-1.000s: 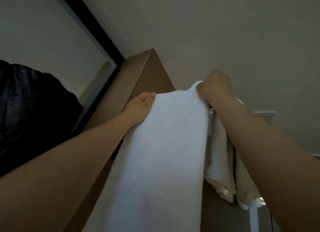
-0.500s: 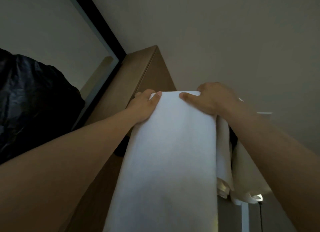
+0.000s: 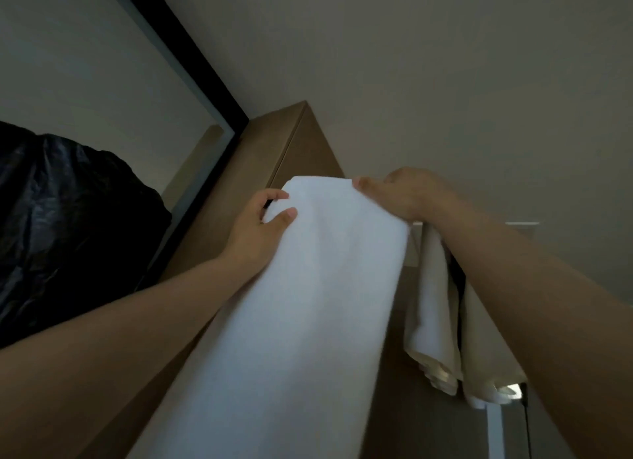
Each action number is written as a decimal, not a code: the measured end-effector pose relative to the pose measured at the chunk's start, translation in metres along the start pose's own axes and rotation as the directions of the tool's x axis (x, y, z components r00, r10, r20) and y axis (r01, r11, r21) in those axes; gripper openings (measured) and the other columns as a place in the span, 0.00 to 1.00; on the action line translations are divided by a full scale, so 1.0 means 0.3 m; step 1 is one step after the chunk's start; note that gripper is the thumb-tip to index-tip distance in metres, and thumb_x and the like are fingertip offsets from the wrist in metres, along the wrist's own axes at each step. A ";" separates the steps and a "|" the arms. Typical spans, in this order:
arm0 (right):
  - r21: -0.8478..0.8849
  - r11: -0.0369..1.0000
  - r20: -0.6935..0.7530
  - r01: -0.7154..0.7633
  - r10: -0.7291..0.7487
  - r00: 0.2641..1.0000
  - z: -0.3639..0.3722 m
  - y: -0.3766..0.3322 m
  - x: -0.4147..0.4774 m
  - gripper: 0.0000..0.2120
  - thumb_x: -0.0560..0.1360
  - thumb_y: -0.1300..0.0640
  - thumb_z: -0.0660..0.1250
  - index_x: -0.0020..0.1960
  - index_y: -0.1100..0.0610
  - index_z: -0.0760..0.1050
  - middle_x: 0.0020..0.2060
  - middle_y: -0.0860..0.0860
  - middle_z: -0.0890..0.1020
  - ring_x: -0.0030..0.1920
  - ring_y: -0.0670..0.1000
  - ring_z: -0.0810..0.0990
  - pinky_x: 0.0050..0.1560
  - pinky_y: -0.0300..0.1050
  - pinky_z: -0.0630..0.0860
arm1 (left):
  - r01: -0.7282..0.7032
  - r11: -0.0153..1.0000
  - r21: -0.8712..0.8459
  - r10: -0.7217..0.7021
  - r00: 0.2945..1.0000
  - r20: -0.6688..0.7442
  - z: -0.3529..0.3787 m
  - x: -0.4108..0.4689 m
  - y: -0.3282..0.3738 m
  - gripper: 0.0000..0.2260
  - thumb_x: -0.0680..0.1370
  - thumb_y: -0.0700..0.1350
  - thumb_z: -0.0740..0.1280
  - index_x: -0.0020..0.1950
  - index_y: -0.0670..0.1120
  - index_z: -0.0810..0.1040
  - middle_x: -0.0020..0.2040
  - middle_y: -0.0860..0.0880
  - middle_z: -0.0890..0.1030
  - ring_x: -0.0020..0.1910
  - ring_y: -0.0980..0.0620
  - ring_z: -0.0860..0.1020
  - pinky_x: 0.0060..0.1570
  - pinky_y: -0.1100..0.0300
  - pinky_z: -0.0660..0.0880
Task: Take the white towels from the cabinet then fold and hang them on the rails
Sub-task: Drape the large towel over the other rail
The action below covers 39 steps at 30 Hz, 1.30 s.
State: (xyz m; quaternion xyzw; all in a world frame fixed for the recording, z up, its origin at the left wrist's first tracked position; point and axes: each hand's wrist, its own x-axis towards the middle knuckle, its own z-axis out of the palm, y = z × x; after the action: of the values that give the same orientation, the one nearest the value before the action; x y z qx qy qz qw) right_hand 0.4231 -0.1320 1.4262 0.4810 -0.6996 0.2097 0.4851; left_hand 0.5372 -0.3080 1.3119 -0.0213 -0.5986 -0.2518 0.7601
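Observation:
A long white towel hangs down in front of me, held up high at its top edge. My left hand pinches the top left corner between thumb and fingers. My right hand grips the top right part, thumb on the front face. To the right, two more folded white towels hang side by side, partly behind my right forearm. What they hang from is hidden.
A tall wooden cabinet rises behind the towel. A black-framed mirror is on the left, reflecting a dark shape. The plain ceiling fills the upper right, with a white ledge by my right arm.
My right hand shifted from the towel's far right corner to a grip on the top edge, thumb in front. My left thumb and fingers now pinch the corner. The view tilted slightly.

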 end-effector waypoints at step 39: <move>0.196 0.977 -0.263 -0.084 0.135 0.955 -0.029 0.076 -0.078 0.17 0.77 0.49 0.61 0.42 0.61 0.79 0.46 0.61 0.82 0.52 0.61 0.79 0.52 0.49 0.74 | 0.138 0.988 0.073 -0.135 0.990 -0.040 0.119 0.210 0.028 0.07 0.78 0.49 0.67 0.50 0.46 0.80 0.50 0.46 0.81 0.53 0.48 0.78 0.59 0.54 0.75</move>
State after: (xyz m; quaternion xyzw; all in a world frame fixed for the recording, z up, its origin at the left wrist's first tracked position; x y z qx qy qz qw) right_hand 0.4089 -0.1041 1.4133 0.4500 -0.6288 0.3643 0.5190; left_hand 0.5183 -0.3113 1.3823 0.0528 -0.5945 -0.2809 0.7516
